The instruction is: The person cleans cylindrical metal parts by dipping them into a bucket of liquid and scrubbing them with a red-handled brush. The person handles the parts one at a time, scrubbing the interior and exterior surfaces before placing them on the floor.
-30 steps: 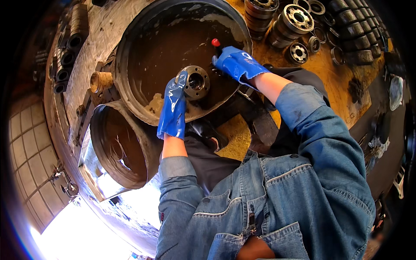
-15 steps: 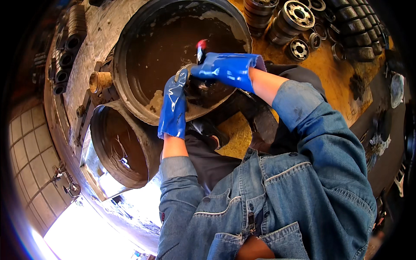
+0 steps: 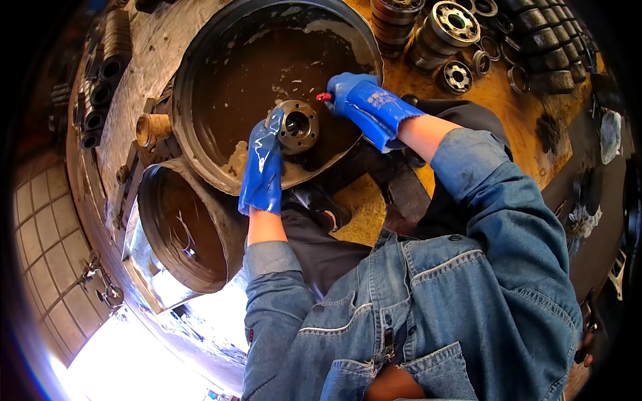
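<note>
My left hand (image 3: 262, 160), in a wet blue rubber glove, grips a round metal flange (image 3: 299, 144) by its left edge. The flange has a wide center bore and small holes around its face. It is held over a large round basin (image 3: 189, 144) of murky brown liquid. My right hand (image 3: 361, 99), in a matching glove, is closed on a tool with a red end (image 3: 324, 97) at the basin's right rim. The glove hides the rest of the tool, so its kind does not show. The tool is apart from the flange.
A smaller tilted drum (image 3: 231, 234) with brown contents stands at the lower left, near a rusty cup-shaped piece (image 3: 154, 128). Stacked metal rings (image 3: 445, 33) and a loose holed disc (image 3: 457, 77) sit at the upper right. Dark cylindrical parts (image 3: 548, 40) are piled beyond them.
My right hand has moved right, off the flange, uncovering its face. The red end now points left rather than up. My left hand keeps its grip on the flange.
</note>
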The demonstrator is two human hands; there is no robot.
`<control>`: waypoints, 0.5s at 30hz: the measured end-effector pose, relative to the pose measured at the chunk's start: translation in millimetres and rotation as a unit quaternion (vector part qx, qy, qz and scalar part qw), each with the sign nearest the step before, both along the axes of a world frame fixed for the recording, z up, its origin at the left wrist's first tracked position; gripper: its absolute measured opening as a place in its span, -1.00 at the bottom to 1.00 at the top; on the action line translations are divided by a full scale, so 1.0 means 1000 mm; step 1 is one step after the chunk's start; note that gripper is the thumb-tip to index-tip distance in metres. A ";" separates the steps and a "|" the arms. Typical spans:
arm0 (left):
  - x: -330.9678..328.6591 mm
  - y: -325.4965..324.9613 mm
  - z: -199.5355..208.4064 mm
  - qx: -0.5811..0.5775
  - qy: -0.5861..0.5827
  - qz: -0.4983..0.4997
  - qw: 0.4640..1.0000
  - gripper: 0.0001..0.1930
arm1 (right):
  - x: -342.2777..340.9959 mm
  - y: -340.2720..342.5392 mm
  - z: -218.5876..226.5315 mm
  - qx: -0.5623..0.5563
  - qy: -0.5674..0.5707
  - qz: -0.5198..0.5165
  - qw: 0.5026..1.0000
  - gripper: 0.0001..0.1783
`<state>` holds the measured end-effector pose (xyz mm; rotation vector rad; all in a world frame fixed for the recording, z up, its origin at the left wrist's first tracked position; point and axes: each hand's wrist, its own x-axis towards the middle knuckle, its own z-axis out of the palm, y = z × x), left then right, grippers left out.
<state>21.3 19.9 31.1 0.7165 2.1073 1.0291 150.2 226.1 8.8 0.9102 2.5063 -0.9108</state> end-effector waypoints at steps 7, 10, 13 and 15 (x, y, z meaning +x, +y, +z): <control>-0.005 -0.003 -0.006 0.002 -0.013 0.013 1.000 -0.46 | -0.006 -0.020 0.001 -0.004 0.259 0.215 0.942 -0.74; -0.004 -0.001 -0.008 0.007 -0.021 0.014 1.000 -0.46 | -0.009 -0.024 -0.008 -0.011 0.280 0.118 0.953 -0.66; -0.004 -0.001 -0.008 0.009 -0.029 0.018 0.999 -0.46 | -0.010 -0.027 -0.014 -0.184 0.181 -0.066 0.964 -0.62; -0.006 -0.007 -0.007 0.007 -0.032 0.027 0.999 -0.46 | -0.010 -0.028 0.013 -0.205 0.108 -0.111 0.966 -0.59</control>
